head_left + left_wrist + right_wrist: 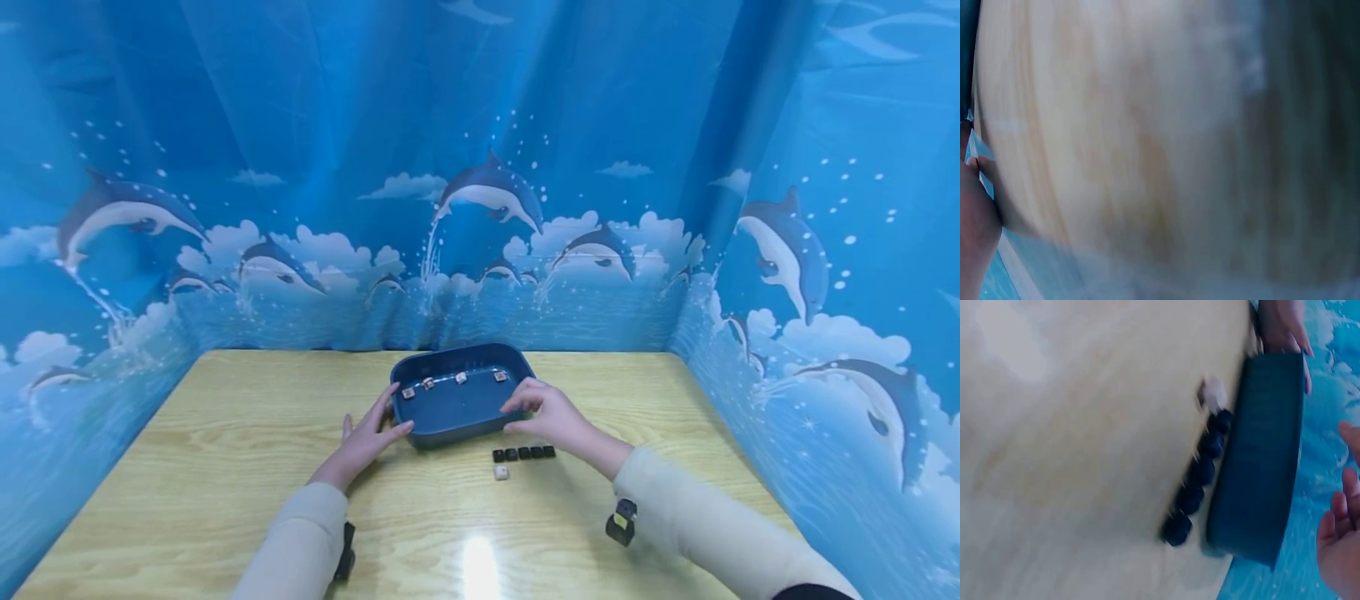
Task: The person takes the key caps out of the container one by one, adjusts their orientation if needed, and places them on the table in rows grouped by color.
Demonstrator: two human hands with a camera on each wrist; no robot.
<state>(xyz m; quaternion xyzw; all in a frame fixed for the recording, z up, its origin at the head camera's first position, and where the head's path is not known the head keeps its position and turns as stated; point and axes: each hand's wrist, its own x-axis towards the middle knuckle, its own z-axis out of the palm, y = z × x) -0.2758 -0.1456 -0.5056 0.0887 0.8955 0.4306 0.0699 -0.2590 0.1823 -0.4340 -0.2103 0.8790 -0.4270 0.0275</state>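
A dark blue rectangular tray [457,434] stands on the table, with several small whitish keycap-like blocks [461,378] inside along its far side. My left hand [363,442] is at the tray's left front corner, fingers and thumb spread and touching its wall. Over the right front rim hovers my right hand [553,414], its fingers loosely bent. A gap shows between thumb and fingers, and I see nothing held there. In front of the tray lies a row of several black keycap-like blocks [524,453]. One white block [501,472] sits just nearer than the row's left end.
The wooden table [247,433] has a bright light reflection near its front. A blue dolphin-print curtain [360,167] surrounds its back and sides. Dark wrist devices [621,522] are strapped at both sleeves. The left wrist view is mostly blurred table surface.
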